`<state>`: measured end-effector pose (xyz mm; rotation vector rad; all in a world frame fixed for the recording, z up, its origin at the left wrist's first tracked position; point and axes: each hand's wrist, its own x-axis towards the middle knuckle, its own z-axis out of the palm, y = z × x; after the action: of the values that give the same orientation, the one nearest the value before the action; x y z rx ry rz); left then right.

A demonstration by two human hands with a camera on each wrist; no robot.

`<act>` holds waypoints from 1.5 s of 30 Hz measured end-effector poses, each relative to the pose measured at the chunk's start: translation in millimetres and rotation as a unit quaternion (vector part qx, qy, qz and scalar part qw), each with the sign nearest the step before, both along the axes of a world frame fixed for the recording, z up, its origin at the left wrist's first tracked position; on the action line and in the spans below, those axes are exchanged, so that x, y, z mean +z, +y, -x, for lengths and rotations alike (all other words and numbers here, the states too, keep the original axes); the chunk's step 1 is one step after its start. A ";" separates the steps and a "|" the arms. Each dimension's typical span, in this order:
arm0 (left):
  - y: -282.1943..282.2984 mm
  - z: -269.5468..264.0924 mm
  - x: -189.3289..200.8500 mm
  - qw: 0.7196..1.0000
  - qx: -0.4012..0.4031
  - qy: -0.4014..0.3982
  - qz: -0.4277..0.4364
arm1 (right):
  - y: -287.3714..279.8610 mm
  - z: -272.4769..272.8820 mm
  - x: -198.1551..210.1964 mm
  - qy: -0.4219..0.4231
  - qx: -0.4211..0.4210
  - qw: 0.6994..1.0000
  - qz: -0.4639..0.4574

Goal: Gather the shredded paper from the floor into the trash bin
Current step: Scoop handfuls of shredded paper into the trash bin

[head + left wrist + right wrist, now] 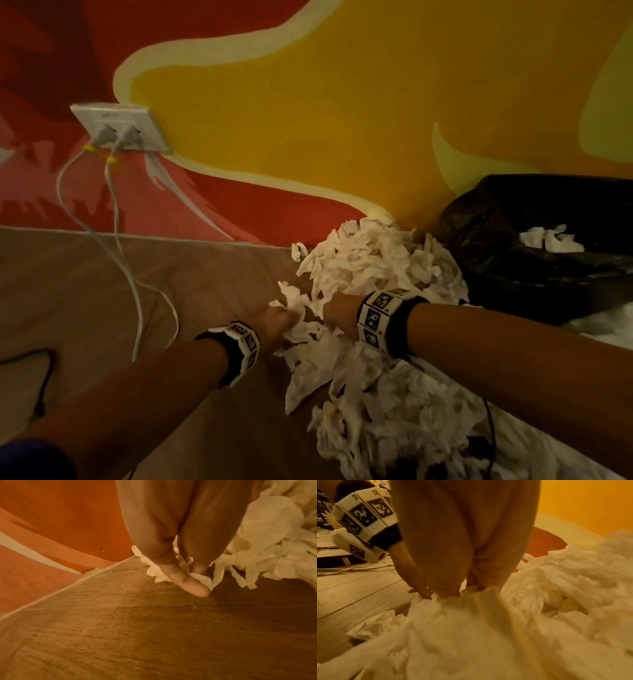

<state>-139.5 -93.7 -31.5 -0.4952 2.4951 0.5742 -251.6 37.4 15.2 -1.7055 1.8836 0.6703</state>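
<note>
A big heap of white shredded paper [370,274] lies on the wooden floor [102,291] against the painted wall. My left hand [277,322] grips shreds at the heap's left edge; in the left wrist view its fingers [187,582] curl round a bunch of strips [202,580]. My right hand [339,311] is pushed into the heap beside it, its fingers [448,588] buried in the paper [488,622], so their hold is hidden. The trash bin with a black bag [534,260] stands to the right, with some paper [548,240] inside.
A wall socket [120,128] with white cables [133,281] running down across the floor is at the left. A dark cable [44,377] lies at the far left. More paper [428,411] spreads toward the lower right under my right forearm.
</note>
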 end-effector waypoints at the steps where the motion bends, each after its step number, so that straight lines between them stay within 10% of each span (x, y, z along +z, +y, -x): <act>1: 2.1 -1.5 -4.1 1.000 -0.011 0.014 -0.006 | 0.1 0.4 0.8 -0.009 -0.007 1.000 0.011; 10: -8.4 11.1 26.5 0.992 -0.003 0.064 -0.107 | 13.4 17.0 23.0 -0.125 -0.171 0.965 0.156; 19: -29.3 20.5 60.3 0.978 0.075 0.177 -0.084 | 22.9 5.0 -25.9 -0.025 -0.100 0.993 0.049; 30: -50.9 11.0 51.7 0.967 0.090 0.223 -0.085 | 15.9 -1.4 -18.0 -0.094 -0.105 0.982 0.128; 45: -17.2 36.1 5.2 0.988 -0.137 0.056 0.052 | 44.4 12.7 79.6 -0.245 -0.341 0.819 0.390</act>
<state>-175.6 -110.9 -26.3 -0.1552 2.6502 0.3753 -264.3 81.8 94.8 -1.2107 2.2614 -0.8548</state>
